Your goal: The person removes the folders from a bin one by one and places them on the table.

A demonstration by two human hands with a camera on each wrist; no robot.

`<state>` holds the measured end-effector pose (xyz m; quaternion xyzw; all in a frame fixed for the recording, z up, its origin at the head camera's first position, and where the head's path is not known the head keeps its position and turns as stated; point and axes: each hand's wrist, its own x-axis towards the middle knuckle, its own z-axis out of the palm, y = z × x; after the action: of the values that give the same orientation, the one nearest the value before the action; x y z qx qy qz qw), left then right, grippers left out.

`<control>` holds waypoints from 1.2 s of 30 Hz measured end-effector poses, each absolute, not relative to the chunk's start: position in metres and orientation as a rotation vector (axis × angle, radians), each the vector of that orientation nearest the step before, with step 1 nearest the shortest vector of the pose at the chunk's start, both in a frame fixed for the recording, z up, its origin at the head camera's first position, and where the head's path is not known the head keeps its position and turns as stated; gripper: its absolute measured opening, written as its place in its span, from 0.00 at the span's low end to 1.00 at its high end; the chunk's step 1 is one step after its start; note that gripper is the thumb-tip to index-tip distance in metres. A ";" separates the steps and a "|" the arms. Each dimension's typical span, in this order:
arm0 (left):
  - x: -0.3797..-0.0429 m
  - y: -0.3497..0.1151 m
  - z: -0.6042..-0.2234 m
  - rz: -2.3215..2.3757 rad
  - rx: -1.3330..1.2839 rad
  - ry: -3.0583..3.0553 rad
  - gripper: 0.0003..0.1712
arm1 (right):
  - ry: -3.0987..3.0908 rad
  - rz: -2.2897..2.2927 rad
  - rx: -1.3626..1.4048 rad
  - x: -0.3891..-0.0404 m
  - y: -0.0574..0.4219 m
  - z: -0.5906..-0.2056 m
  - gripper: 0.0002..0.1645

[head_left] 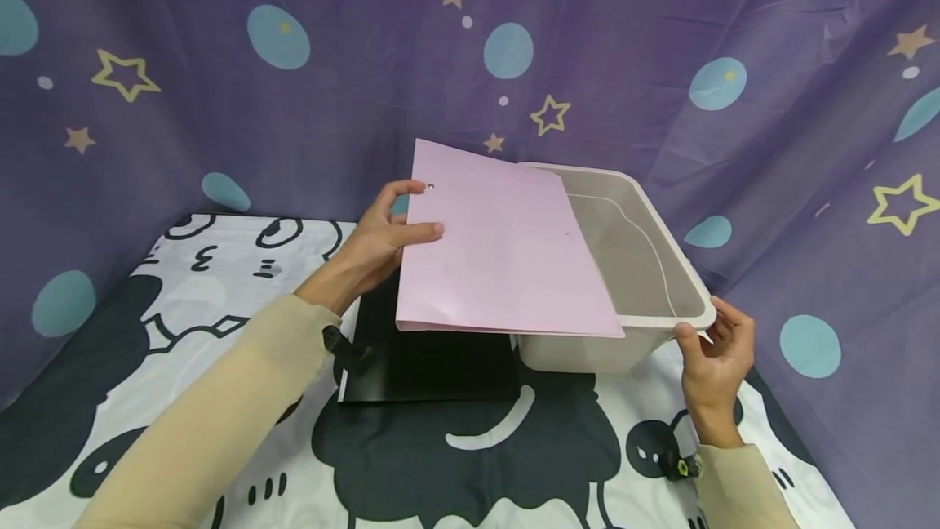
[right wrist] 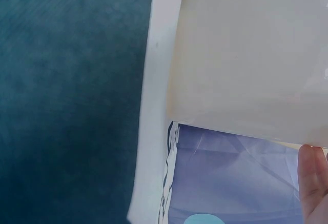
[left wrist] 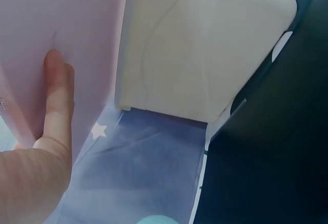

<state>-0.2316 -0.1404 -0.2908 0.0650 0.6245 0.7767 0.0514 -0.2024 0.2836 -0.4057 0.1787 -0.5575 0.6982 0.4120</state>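
My left hand (head_left: 378,239) grips the left edge of a pink file folder (head_left: 499,251), thumb on top and some fingers underneath. In the left wrist view a finger lies along the folder's pink surface (left wrist: 97,39). The folder is held at a slant above a black flat folder (head_left: 433,370) and over the left part of a pale grey plastic bin (head_left: 664,260). At the bin's near right corner, my right hand (head_left: 712,366) pinches the rim between thumb and fingers. The folder hides part of the bin's inside.
A sheep-patterned cloth (head_left: 294,447) in black and white covers the table. Behind and at both sides hangs a purple curtain (head_left: 382,88) with stars and blue spots. The black folder lies close to the bin's left side.
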 end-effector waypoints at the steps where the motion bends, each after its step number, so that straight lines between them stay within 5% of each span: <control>1: -0.231 -0.142 -0.291 2.361 0.199 1.904 0.41 | -1.405 1.752 0.450 -0.202 0.284 -0.406 0.37; 36: -0.205 -0.196 -0.302 2.305 0.196 1.888 0.43 | -1.441 1.739 0.450 -0.203 0.285 -0.405 0.38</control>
<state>-0.2055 -0.1962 -0.3020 0.0653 0.6305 0.7695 0.0777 -0.2025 0.2849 -0.4054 0.1784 -0.5714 0.6897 0.4074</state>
